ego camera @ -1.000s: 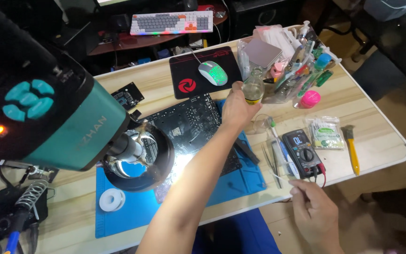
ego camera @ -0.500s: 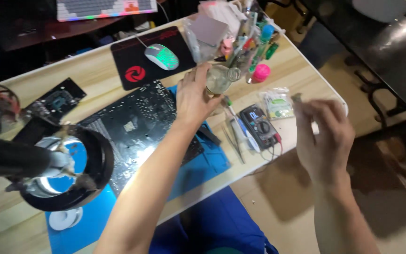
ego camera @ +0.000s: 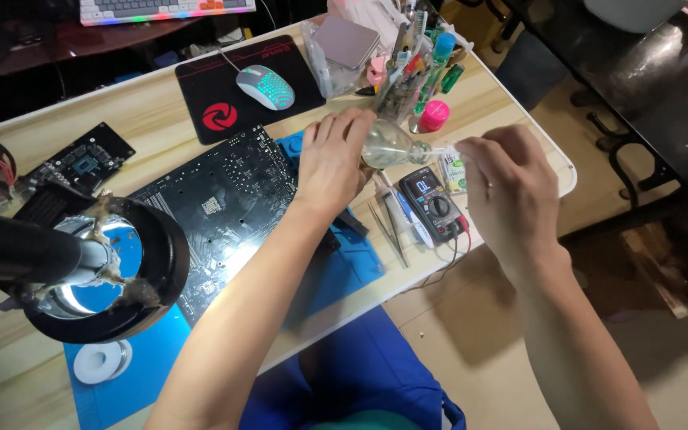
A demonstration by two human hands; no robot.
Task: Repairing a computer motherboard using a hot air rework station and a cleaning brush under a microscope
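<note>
Left hand (ego camera: 334, 159) clamped round small clear bottle (ego camera: 388, 146), tipped sideways just above multimeter (ego camera: 435, 204); right hand (ego camera: 511, 187) fingers pinched at its nozzle – looks light, slick, best gripped mid-body.

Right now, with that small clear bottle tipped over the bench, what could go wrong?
1. The left hand holds the small clear glass bottle tilted, its neck toward the right hand; liquid might drip on the black multimeter beneath.
2. The large black circuit board lies close by; a spill might reach it.
3. Grey tweezers near the table edge might get knocked off.
</note>
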